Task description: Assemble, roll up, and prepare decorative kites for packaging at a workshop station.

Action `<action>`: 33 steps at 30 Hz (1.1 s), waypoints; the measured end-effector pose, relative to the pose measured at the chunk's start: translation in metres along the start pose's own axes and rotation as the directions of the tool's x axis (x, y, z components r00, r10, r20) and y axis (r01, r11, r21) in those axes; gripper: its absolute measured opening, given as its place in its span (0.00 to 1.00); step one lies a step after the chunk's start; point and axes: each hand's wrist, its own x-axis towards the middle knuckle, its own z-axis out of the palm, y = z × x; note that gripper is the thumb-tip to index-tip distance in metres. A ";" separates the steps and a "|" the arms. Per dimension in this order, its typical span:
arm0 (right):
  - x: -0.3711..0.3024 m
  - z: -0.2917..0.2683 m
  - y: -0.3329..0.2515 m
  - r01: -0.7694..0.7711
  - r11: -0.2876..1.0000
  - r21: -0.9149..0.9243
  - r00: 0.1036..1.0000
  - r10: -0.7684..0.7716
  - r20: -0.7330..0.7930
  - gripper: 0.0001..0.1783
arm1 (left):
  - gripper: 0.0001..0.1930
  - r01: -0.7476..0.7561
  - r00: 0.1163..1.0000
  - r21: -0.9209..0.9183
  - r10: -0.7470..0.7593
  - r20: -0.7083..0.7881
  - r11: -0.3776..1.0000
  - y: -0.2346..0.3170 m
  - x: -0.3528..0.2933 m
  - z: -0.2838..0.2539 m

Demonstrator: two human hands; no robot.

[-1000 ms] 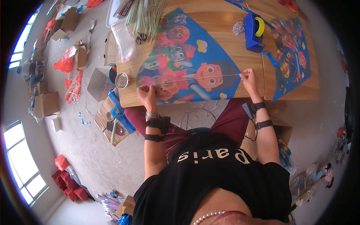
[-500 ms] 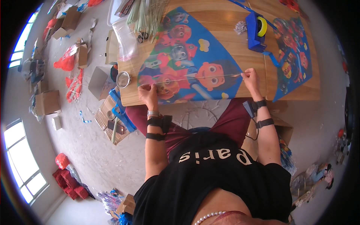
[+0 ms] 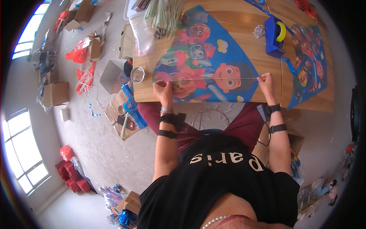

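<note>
A blue kite sheet [image 3: 232, 53] printed with cartoon figures lies on the wooden table in front of me. Across its lower part runs a thin pale rod [image 3: 213, 78], held straight between my hands; it could also be a taut string. My left hand [image 3: 164, 91] is closed in a pinch on its left end, over the sheet's lower left corner. At the sheet's right corner, my right hand [image 3: 266, 82] pinches the other end with fingertips together. Both wrists wear black straps.
A blue tape dispenser [image 3: 275, 36] with yellow tape stands beyond my right hand. Another printed sheet [image 3: 309, 65] hangs over the table's right edge. To the left are a round container [image 3: 138, 74], clear plastic bags [image 3: 143, 38] and pale sticks [image 3: 164, 15]. Boxes and scraps litter the floor.
My view has shifted, so the table and hands appear farther right. Both hands keep their pinch, and the pale rod looks more level across the sheet.
</note>
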 end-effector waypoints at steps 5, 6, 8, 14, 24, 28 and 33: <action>0.002 0.001 0.001 -0.004 1.000 -0.014 1.000 0.005 0.013 0.16 | 0.18 -0.023 1.000 0.010 0.023 -0.007 1.000 0.002 0.000 -0.001; 0.003 0.002 0.002 -0.033 0.999 -0.015 0.999 0.033 0.008 0.16 | 0.18 -0.030 1.000 0.033 0.030 -0.004 0.999 0.003 0.000 -0.002; 0.004 0.003 0.003 -0.010 1.000 -0.011 1.000 0.010 0.013 0.16 | 0.18 -0.030 1.000 0.026 0.031 -0.005 0.999 0.007 0.000 -0.002; 0.004 0.003 0.004 -0.015 1.000 0.002 1.000 0.015 0.015 0.16 | 0.18 -0.010 1.000 0.084 0.008 0.020 0.996 0.004 0.007 -0.002; 0.004 0.002 0.003 -0.013 1.000 -0.008 1.000 0.013 -0.003 0.16 | 0.20 0.042 0.994 0.110 -0.052 0.091 0.993 -0.008 0.023 0.002; 0.005 0.003 0.004 0.012 1.000 0.009 1.000 -0.012 0.001 0.15 | 0.19 0.088 0.989 0.039 -0.092 0.118 0.995 -0.002 0.021 -0.001; 0.003 0.004 0.004 -0.007 1.000 0.018 1.000 0.007 -0.016 0.16 | 0.17 -0.058 0.996 0.108 0.050 0.077 0.992 0.002 0.014 -0.002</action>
